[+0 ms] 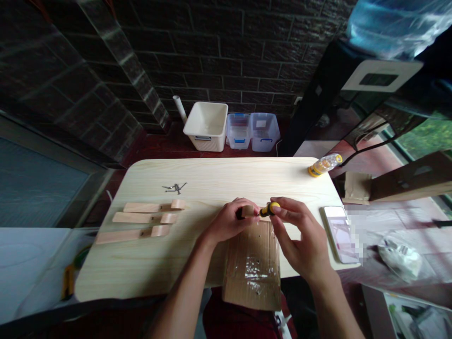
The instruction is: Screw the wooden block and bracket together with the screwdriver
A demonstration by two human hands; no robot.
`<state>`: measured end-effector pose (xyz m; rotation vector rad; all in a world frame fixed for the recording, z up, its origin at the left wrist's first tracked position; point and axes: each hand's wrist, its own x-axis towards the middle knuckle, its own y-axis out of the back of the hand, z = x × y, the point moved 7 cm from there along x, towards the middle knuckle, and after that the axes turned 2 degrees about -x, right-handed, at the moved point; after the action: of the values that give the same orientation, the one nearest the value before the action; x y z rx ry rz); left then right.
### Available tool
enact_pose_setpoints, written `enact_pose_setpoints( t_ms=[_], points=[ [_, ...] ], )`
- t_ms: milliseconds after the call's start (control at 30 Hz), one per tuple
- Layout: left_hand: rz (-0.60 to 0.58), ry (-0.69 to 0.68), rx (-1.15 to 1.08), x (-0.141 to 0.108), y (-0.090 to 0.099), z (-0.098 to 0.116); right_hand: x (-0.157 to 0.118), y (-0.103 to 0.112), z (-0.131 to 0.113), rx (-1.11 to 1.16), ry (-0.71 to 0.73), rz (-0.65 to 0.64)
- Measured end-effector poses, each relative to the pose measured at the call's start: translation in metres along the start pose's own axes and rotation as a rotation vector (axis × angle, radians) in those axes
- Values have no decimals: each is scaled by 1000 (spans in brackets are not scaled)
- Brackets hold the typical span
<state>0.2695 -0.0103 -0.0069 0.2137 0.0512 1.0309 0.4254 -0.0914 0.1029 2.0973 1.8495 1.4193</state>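
My left hand (233, 216) is closed around a small wooden piece (248, 211), which shows a rounded end; the rest of it is hidden by the fingers. Yellow and black, a short screwdriver (270, 208) is pinched between the thumb and fingers of my right hand (300, 230). Its tip points left and meets or nearly meets the wood. Beneath both hands lies a taped cardboard piece (247, 263), overhanging the table's near edge. Several dark screws (176, 188) are heaped at the left. Three wooden strips with curled ends (141, 217) lie below them.
The pale wooden table (219, 179) carries a clear bottle with yellow ends (324, 165) at back right and a phone (341, 234) at right. Beyond it stand a cream bin (205, 127) and two clear boxes (264, 132). A water dispenser (381, 75) rises at right.
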Motion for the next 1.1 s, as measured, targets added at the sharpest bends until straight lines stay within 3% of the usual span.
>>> enact_pose_setpoints(
  t_ms=[133, 367, 600, 867, 1100],
  points=[
    [-7, 6, 1, 0, -1, -3, 0, -1, -3, 36, -5, -65],
    [-9, 7, -2, 0, 0, -3, 1, 0, 1, 0, 7, -6],
    [-19, 13, -7, 0, -1, -4, 0, -1, -2, 49, -18, -77],
    [-13, 2, -4, 1, 0, -4, 0, 0, 1, -15, 8, -3],
    [-13, 17, -3, 0, -1, -6, 0, 1, 0, 10, -25, -40]
  ],
)
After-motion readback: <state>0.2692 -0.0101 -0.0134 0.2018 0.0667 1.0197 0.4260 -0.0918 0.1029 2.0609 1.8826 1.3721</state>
